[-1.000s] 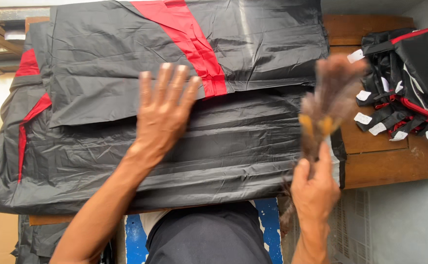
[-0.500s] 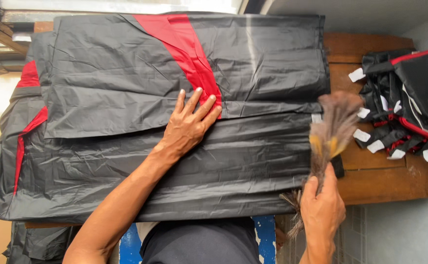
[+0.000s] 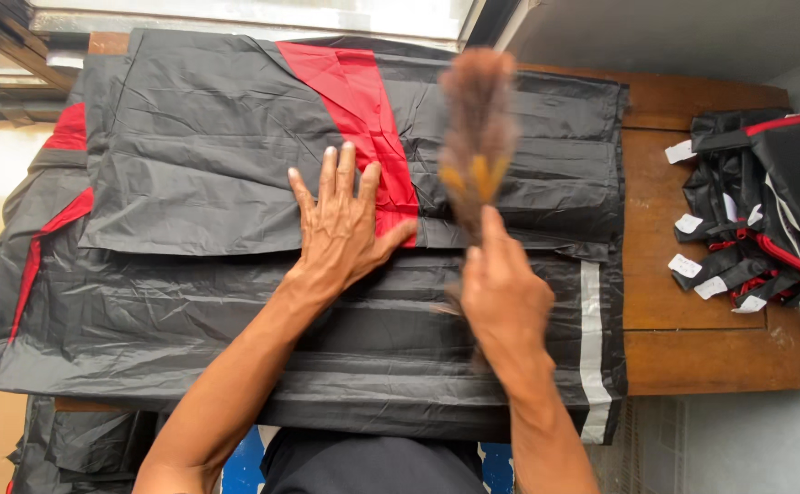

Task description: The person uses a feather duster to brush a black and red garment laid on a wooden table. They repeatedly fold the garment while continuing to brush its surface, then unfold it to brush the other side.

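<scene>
The left hand (image 3: 345,224) lies flat, fingers spread, on slick black-and-red fabric (image 3: 235,165) stacked across the wooden table (image 3: 693,320). Just beside it the right hand (image 3: 501,297) grips a brown feather duster (image 3: 478,137), its plume over the red stripe. Bare wood shows right of the fabric's edge, before a heap of folded black pieces (image 3: 766,210) with small white tags.

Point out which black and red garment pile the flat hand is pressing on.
The left hand presses the big spread stack of black and red fabric covering the table, not the smaller tagged bundle at the right edge.
</scene>
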